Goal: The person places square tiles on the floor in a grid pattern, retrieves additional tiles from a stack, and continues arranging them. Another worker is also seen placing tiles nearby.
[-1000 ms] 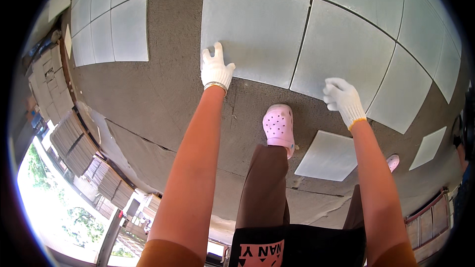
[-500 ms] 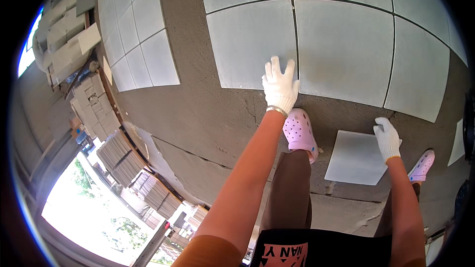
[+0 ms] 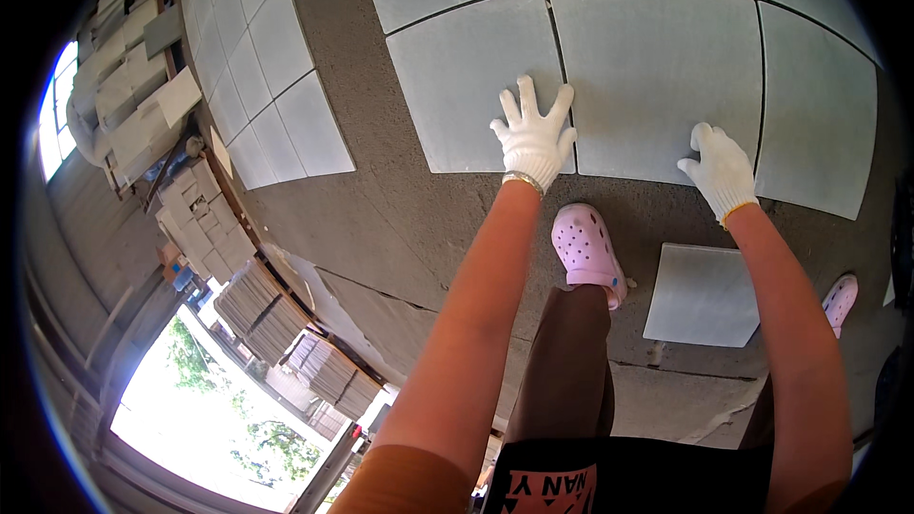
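Observation:
Near the front edge of a pale grey square tile (image 3: 476, 67), my left hand (image 3: 535, 141), in a white knitted glove, lies with its fingers spread over the surface. My right hand (image 3: 722, 171), gloved alike, is over the front part of the neighbouring tile (image 3: 657, 76). Its fingers are loosely bent and the thumb stands apart, with nothing seen between them. Whether it touches the tile cannot be told. Dark narrow gaps separate the tiles of this laid group. A single loose tile (image 3: 705, 300) lies nearer me, its right side partly behind my right forearm.
My pink perforated clog (image 3: 583, 240) stands between the laid group and the loose tile; the other clog (image 3: 840, 300) is at the right. Another tile group (image 3: 262, 67) lies at the left. Stacked boards (image 3: 257, 305) and piled blocks (image 3: 205, 219) line the left side beside a bright opening.
My right hand has left the loose tile's right edge and moved forward over a tile of the laid group. My left hand stays spread on its tile. The view has shifted slightly.

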The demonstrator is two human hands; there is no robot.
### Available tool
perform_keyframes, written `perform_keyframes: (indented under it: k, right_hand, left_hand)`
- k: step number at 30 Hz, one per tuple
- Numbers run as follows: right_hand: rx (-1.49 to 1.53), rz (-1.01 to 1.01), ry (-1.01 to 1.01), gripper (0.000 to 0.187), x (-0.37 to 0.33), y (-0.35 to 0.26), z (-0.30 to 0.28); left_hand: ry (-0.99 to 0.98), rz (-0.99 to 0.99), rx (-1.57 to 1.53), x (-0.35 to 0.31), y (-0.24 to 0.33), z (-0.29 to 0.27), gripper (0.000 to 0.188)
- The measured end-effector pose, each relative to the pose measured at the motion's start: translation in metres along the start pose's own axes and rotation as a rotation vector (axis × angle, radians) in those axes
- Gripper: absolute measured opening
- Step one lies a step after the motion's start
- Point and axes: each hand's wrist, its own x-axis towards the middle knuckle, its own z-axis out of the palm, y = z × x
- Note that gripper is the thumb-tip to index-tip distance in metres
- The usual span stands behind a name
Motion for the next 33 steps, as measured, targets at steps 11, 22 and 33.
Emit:
perform_keyframes:
  k: [11, 22, 33]
  right_hand:
    - [-0.008, 0.061, -0.098, 0.032, 0.004, -0.003, -0.006]
    - [0.007, 0.049, -0.099, 0.032, 0.007, -0.001, -0.002]
    - [0.036, 0.058, -0.109, 0.034, 0.008, 0.0, -0.005]
  left_hand:
    - [0.036, -0.068, -0.012, 0.004, 0.013, 0.003, 0.067]
    - [0.061, -0.056, -0.069, 0.003, 0.007, 0.009, 0.065]
    - [0.147, -0.332, -0.379, -0.026, -0.031, 0.025, 0.088]
